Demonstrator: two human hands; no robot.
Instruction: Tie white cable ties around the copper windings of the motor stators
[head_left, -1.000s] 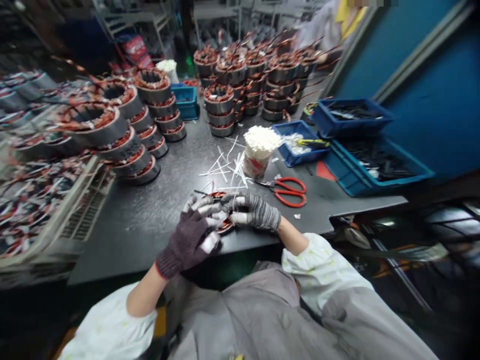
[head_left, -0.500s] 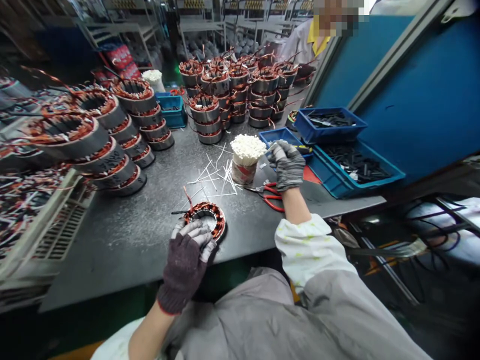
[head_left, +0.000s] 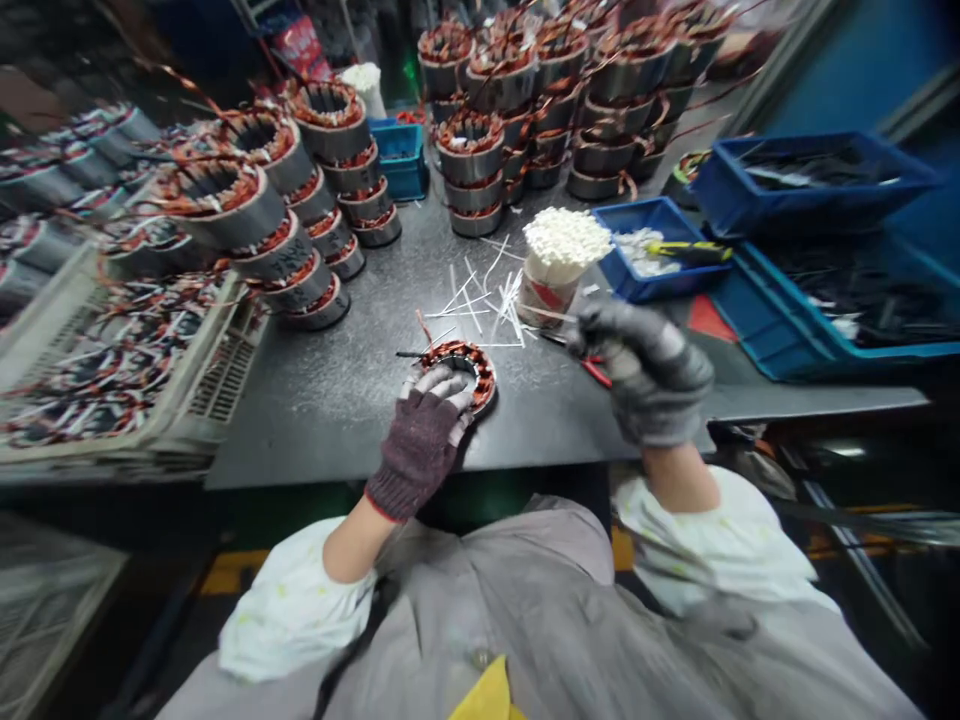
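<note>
A wound motor stator (head_left: 484, 375), a metal ring with copper coils, lies flat near the table's front edge. My left hand (head_left: 424, 430), in a dark purple glove with pale fingertips, holds its left side, the fingers reaching over the rim. A copper lead and a black lead stick out beyond them. My right hand (head_left: 645, 365), in a blurred grey glove, is closed in a pinch on a thin white stick (head_left: 551, 314) pointing left. Behind that stick stands a pot (head_left: 544, 290) packed with white sticks (head_left: 568, 236). Red-handled pliers (head_left: 597, 372) are partly hidden by my right hand.
Loose white sticks (head_left: 480, 305) are scattered left of the pot. Stacked stators (head_left: 472, 165) stand behind and at left (head_left: 285, 250), beside a crate (head_left: 169, 420) of wound parts. Blue bins (head_left: 817, 185) hold dark pieces at right; a yellow-black tool (head_left: 690, 252) lies across a smaller bin (head_left: 637, 285).
My right hand has come back from beside the pot's top toward me, carrying the thin white stick. My left hand stays on the stator. The view has tilted down and shifted left.
</note>
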